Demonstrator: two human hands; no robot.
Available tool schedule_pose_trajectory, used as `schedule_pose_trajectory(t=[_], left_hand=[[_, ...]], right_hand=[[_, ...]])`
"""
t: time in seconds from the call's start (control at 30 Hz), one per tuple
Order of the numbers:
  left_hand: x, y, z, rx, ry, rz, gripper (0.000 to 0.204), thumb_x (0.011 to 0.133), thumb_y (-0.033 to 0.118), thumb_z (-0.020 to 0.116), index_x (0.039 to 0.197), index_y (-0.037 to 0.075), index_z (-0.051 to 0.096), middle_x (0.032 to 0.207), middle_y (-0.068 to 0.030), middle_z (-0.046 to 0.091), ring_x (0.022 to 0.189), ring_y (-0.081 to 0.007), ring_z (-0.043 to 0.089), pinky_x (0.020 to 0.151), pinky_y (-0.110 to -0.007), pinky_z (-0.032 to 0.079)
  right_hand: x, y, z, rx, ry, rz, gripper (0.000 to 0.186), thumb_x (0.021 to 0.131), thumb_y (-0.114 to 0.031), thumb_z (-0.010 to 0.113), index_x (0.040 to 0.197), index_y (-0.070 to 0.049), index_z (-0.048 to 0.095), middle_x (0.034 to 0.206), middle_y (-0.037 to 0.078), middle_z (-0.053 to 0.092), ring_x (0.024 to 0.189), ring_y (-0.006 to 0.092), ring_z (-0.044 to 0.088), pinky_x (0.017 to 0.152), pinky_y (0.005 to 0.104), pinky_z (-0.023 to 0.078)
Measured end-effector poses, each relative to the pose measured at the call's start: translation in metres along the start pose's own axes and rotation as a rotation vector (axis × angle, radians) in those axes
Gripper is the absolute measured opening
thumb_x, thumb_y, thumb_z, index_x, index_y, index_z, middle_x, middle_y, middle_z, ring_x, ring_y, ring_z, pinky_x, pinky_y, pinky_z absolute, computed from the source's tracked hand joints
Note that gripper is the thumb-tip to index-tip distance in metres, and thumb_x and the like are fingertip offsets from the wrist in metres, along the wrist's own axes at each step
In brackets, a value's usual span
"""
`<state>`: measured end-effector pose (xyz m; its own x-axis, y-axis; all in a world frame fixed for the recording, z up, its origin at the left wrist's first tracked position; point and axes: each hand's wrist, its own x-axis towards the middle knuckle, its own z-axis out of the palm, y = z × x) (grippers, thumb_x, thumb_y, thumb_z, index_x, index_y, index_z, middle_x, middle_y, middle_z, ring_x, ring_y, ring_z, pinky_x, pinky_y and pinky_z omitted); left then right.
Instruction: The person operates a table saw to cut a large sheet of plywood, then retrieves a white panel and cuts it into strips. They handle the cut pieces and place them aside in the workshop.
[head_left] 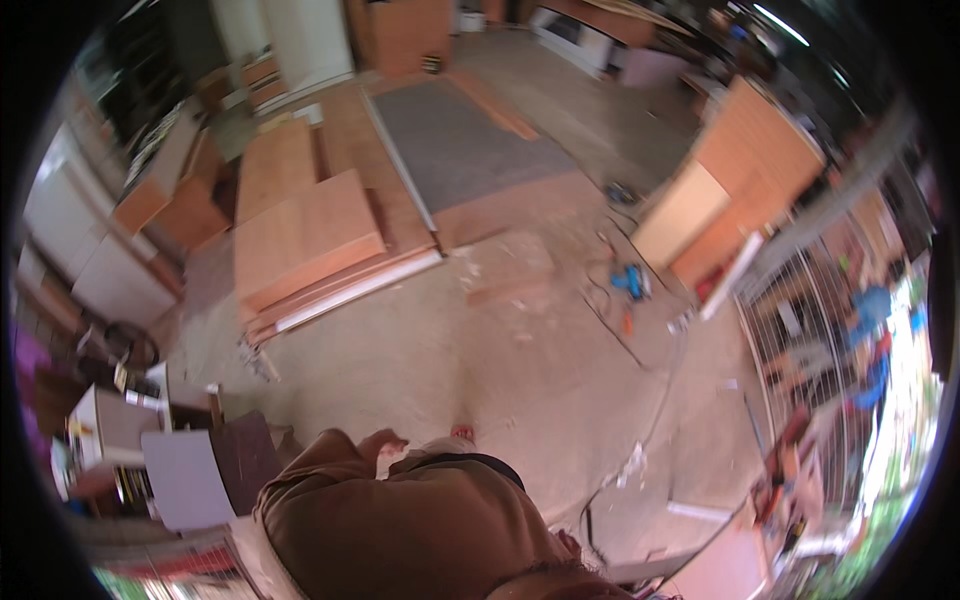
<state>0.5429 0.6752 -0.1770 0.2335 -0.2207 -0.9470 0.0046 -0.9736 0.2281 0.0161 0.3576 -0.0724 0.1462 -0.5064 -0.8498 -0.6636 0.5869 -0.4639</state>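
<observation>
My left hand hangs in front of my brown shirt, just past the sleeve. Its fingers look loosely stretched, with nothing visible in them, though the picture is somewhat blurred. A small reddish patch beside the lower right of my shirt may be part of my right hand; its fingers cannot be made out. One foot in a red sandal shows on the floor ahead. Nearest to my left hand is a grey-topped board or box. Farther ahead lies a stack of wood-coloured boards.
A blue power tool lies with its cables right of centre. Tall wooden panels stand behind it. A wire-mesh gate borders the right side. A grey sheet lies beyond the boards. A white cable crosses the dusty floor.
</observation>
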Motion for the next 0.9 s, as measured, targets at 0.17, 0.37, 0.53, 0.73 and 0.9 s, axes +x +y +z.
schedule_pose_trajectory(t=[0.17, 0.37, 0.53, 0.73, 0.9], left_hand=[[0.01, 0.122, -0.109, 0.413, 0.46, 0.564, 0.026, 0.085, 0.031, 0.059, 0.076, 0.011, 0.072, 0.07, -0.0083, 0.07, 0.071, -0.0275, 0.07, 0.069, -0.042, 0.056], [-0.008, 0.289, -0.163, -0.276, 0.493, 0.433, 0.032, 0.088, 0.031, 0.059, 0.08, 0.003, 0.072, 0.082, -0.0112, 0.074, 0.081, -0.0284, 0.072, 0.078, -0.043, 0.056], [0.047, 0.319, -0.171, -0.23, 0.453, 0.412, 0.04, 0.087, 0.038, 0.058, 0.072, 0.005, 0.073, 0.072, -0.011, 0.072, 0.075, -0.027, 0.071, 0.076, -0.042, 0.055], [0.091, 0.317, -0.165, -0.369, 0.166, -0.117, 0.042, 0.094, 0.047, 0.059, 0.094, 0.009, 0.074, 0.083, -0.0056, 0.073, 0.066, -0.0216, 0.067, 0.061, -0.041, 0.057], [0.076, 0.396, -0.187, -0.689, 0.291, -0.082, 0.036, 0.09, 0.042, 0.067, 0.1, 0.007, 0.074, 0.084, -0.0064, 0.074, 0.069, -0.0201, 0.068, 0.065, -0.04, 0.057]], right_hand=[[0.058, -0.118, 0.014, -0.169, -0.068, -0.074, 0.049, 0.095, -0.049, 0.063, 0.119, -0.006, 0.06, 0.104, 0.014, 0.072, 0.094, 0.0241, 0.069, 0.076, 0.0414, 0.053], [0.145, -0.27, 0.03, -0.264, -0.128, -0.056, 0.048, 0.095, -0.049, 0.063, 0.117, -0.006, 0.06, 0.103, 0.013, 0.072, 0.093, 0.0239, 0.069, 0.075, 0.0417, 0.053], [0.213, -0.383, 0.023, -0.299, -0.199, -0.046, 0.047, 0.095, -0.049, 0.063, 0.116, -0.007, 0.061, 0.101, 0.012, 0.072, 0.091, 0.0238, 0.068, 0.074, 0.0419, 0.053], [0.29, -0.495, -0.042, -0.236, -0.224, 0.01, 0.045, 0.095, -0.048, 0.063, 0.114, -0.007, 0.061, 0.1, 0.011, 0.071, 0.09, 0.0236, 0.068, 0.073, 0.0423, 0.052], [0.368, -0.638, -0.101, -0.215, -0.068, -0.05, 0.04, 0.096, -0.046, 0.062, 0.111, -0.008, 0.061, 0.096, 0.009, 0.07, 0.086, 0.0217, 0.067, 0.069, 0.043, 0.053]])
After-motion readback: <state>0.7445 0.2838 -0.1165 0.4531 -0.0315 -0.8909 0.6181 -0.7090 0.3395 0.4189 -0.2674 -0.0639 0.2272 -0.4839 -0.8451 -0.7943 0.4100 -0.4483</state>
